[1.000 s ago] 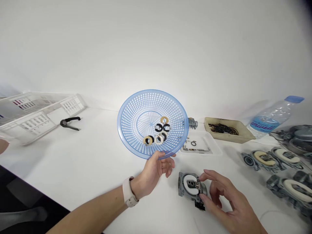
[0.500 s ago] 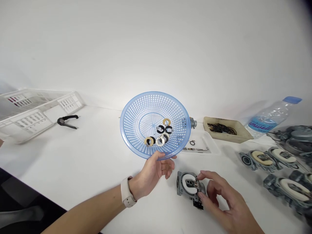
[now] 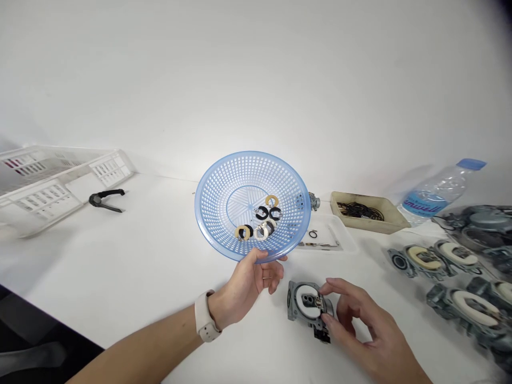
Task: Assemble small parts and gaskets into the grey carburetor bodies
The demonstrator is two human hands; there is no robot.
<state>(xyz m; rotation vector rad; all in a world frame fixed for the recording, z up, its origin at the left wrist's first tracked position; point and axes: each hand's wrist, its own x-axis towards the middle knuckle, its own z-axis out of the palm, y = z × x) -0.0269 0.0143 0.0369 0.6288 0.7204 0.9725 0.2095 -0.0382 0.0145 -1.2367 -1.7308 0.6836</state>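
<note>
A blue plastic basket (image 3: pixel 214 234) is tilted toward me, its near rim held between the thumb and fingers of my left hand (image 3: pixel 252 280). Several C-shaped floats, in cream, white and black, lie inside it; one is a cream float (image 3: pixel 272 201). Below the basket's right side, a grey metal carburetor (image 3: pixel 295 309) sits on the table with its bowl side up. A white C-shaped float (image 3: pixel 302 309) rests in it. My right hand (image 3: pixel 366 322) has its thumb and forefinger on the carburetor's right side, by the float's hinge end; the exact contact is partly hidden.
More carburetors (image 3: pixel 472 309) with floats stand at right, near a water bottle (image 3: pixel 436 194). A beige tray (image 3: pixel 390 224) of black rings and a white tray (image 3: pixel 350 242) with small parts lie behind. Black cutters (image 3: pixel 106 200) and a white crate (image 3: pixel 52 205) are at left.
The whole view has shifted slightly, so things at the right appear a little further left. Both hands keep their places on the basket and the carburetor.
</note>
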